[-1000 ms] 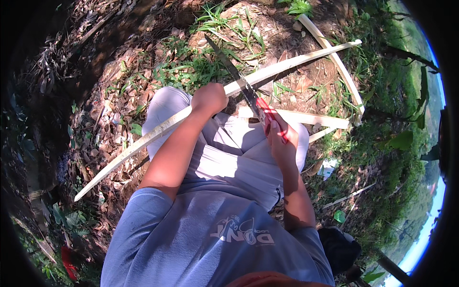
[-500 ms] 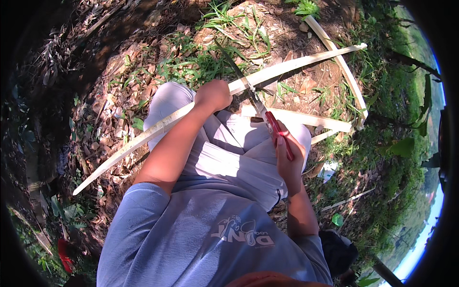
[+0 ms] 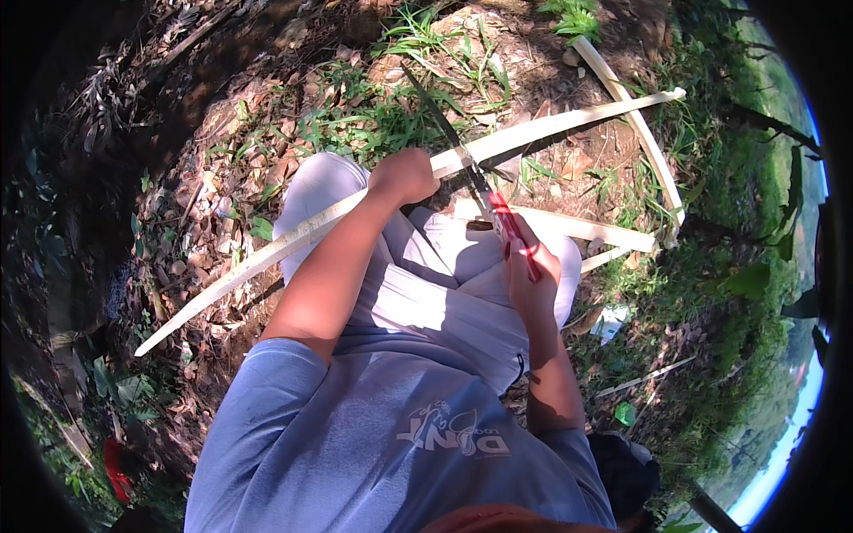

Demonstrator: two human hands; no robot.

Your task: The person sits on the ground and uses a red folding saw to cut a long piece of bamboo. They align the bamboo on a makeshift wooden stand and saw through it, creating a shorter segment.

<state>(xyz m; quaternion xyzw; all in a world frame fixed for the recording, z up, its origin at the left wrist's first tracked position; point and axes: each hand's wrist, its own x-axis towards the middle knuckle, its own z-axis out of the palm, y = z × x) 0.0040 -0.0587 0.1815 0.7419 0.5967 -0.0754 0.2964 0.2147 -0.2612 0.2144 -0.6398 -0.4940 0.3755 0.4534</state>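
A long pale strip of split wood or bamboo (image 3: 546, 126) lies slantwise across my lap, from lower left to upper right. My left hand (image 3: 404, 178) is closed round it above my left knee. In my right hand (image 3: 533, 275) is a hand saw with a red handle (image 3: 500, 213), the fingers wrapped about the grip. Its narrow dark blade (image 3: 435, 111) crosses the strip just right of my left hand, touching it, with the tip pointing away to the upper left. How deep the blade sits in the strip, I cannot tell.
Another pale strip (image 3: 649, 155) lies on the ground at the right, under the held one's far end. A shorter pale piece (image 3: 577, 224) rests by my right knee. Grass tufts (image 3: 364, 124) and dry leaves cover the ground ahead. A green crumpled item (image 3: 625, 414) lies at right.
My right hand has pushed the saw forward across the strip, away from my body. My left hand keeps its hold on the strip; the whole view has shifted slightly.
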